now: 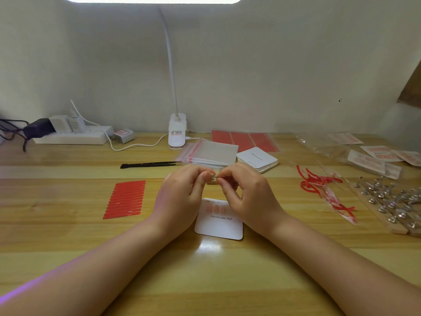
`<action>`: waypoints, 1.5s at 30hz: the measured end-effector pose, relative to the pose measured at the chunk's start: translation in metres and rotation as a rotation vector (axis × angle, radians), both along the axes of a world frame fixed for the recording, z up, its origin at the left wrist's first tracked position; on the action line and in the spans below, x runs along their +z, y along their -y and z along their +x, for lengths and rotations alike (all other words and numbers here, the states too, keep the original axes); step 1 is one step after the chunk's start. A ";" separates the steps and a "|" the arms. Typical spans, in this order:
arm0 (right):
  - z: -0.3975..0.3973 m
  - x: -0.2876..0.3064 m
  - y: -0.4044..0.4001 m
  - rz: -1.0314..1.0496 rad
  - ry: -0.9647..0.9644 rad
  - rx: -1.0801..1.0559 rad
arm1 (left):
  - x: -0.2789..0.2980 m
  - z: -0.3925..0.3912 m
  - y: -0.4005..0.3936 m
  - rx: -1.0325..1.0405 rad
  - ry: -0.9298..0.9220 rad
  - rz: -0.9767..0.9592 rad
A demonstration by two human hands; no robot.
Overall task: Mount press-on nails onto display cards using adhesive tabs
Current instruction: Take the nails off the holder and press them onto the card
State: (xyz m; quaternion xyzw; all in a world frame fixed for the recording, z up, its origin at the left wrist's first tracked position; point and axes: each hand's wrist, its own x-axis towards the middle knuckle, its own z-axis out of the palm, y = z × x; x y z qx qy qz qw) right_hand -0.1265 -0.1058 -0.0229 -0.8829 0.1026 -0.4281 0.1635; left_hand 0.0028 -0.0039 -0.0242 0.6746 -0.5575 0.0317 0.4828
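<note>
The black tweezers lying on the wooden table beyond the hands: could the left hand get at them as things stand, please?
Probably yes. The black tweezers lie in the open just beyond the left hand, with nothing between. But that hand and the right hand are both pinching a small silvery piece, which it would have to release first.

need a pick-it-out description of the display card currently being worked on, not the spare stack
Start at the white clip lamp at the back of the wooden desk and come straight toward the camera to the two hands. The display card lies flat just below them. Unlike the stacked blank cards farther back, it lies alone, reads "Handmade Nail" and already carries pale pink nails.
</note>
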 end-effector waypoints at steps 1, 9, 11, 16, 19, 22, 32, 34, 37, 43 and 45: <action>0.000 0.000 0.000 -0.001 -0.004 -0.001 | 0.000 0.000 0.001 0.002 -0.009 -0.005; 0.001 0.000 0.000 0.018 -0.005 0.023 | -0.004 0.000 0.002 0.047 -0.014 -0.045; 0.001 0.000 0.000 0.020 -0.009 0.027 | -0.005 0.000 0.002 0.055 -0.022 -0.046; 0.000 0.001 0.000 0.020 -0.011 0.037 | -0.004 -0.002 0.001 0.066 -0.062 -0.027; 0.000 0.001 0.000 0.088 -0.008 0.059 | -0.002 0.000 0.000 0.053 -0.062 -0.053; 0.001 0.001 -0.001 0.324 -0.020 0.089 | 0.000 0.005 -0.002 0.027 0.020 -0.087; 0.001 0.004 -0.003 0.782 -0.045 0.273 | 0.006 0.007 -0.005 -0.022 0.222 -0.121; 0.001 0.005 -0.001 0.792 -0.036 0.285 | 0.005 0.005 -0.003 -0.006 0.218 -0.110; 0.001 0.005 -0.001 0.801 -0.040 0.309 | 0.004 0.004 -0.002 0.026 0.229 -0.106; 0.001 0.005 0.000 0.812 -0.053 0.342 | 0.004 0.005 -0.002 0.052 0.202 -0.100; 0.001 0.005 -0.001 0.824 -0.055 0.351 | 0.004 0.006 -0.003 0.049 0.163 -0.107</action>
